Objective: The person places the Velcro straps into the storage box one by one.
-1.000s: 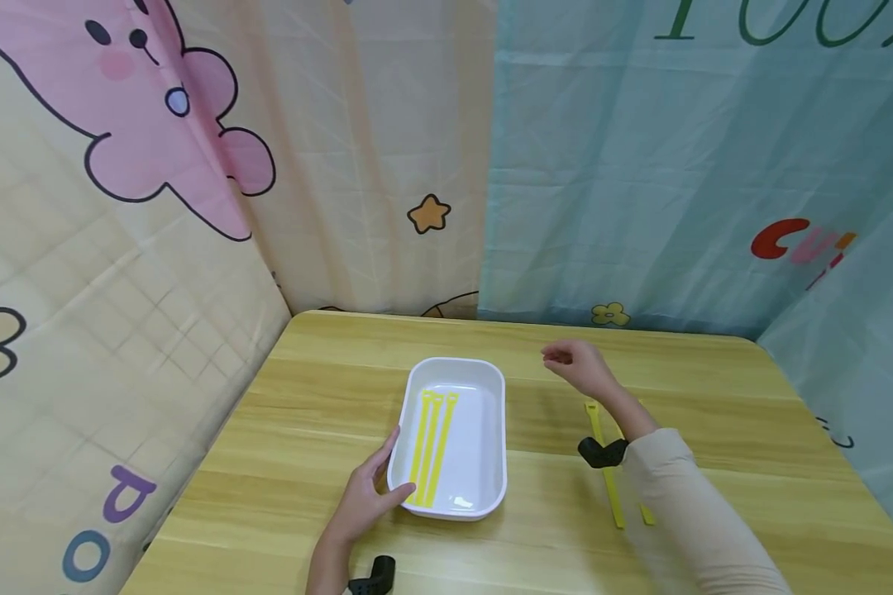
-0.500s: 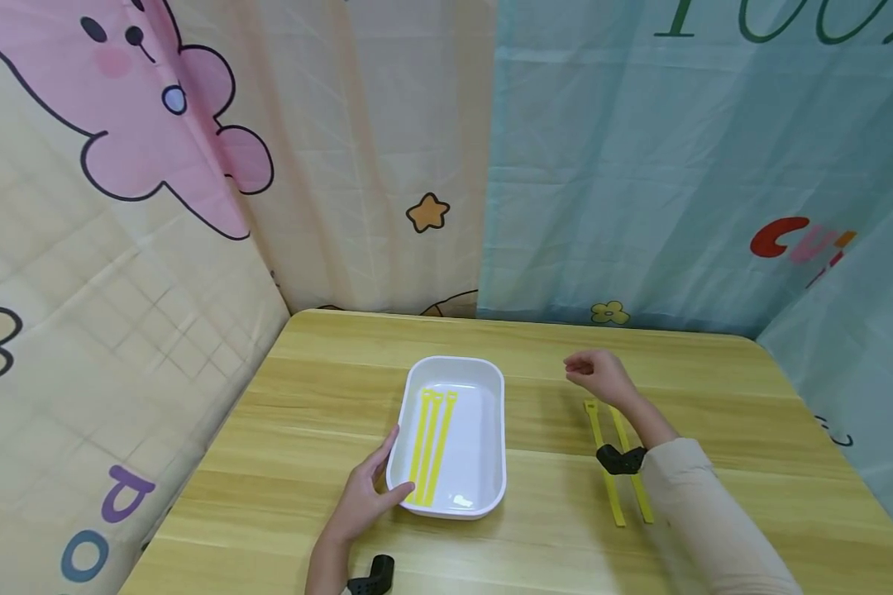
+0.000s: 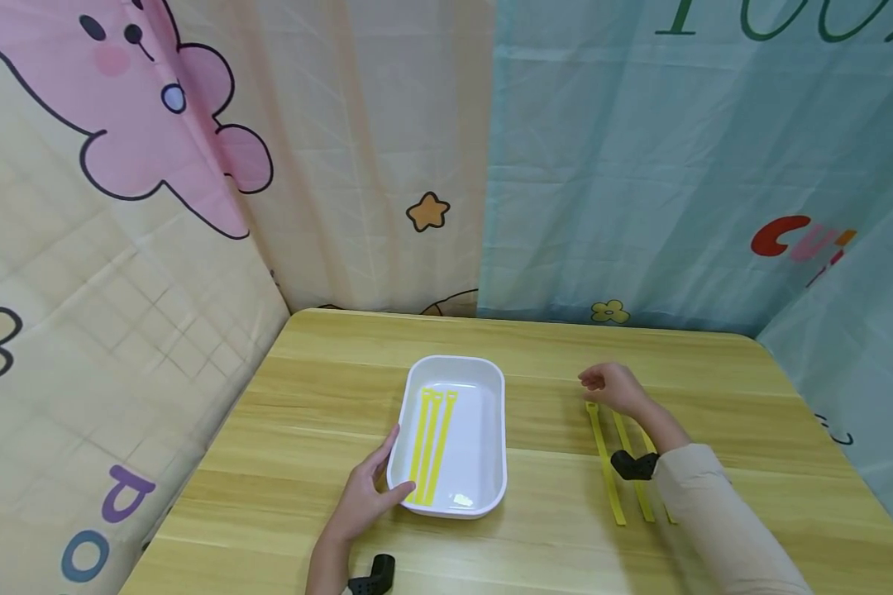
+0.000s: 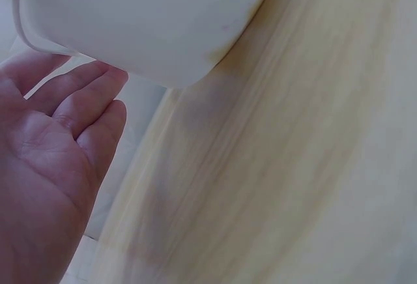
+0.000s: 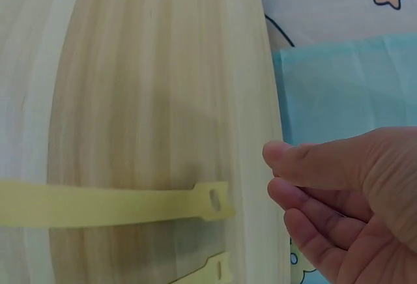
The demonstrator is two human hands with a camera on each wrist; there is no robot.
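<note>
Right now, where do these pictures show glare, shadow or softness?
Head view: bright glint inside the white tray; left wrist view: soft shadow on the table beside it, grain blurred; right wrist view: soft-edged shadows near the yellow straps.

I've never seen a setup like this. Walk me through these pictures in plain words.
There is no machine here: a person works with two bare hands. One picture comes from a camera on the head, looking forward and down; the other two come from cameras worn on each wrist, looking at that hand's work.

On the wooden table stands a white tray with three yellow straps inside. To its right lie at least three more yellow straps, partly hidden by the right arm. Printed cloth hangs behind.

The left hand holds the tray at its near left corner. The right hand is over the far ends of the loose straps, with nothing visible in its fingers.
</note>
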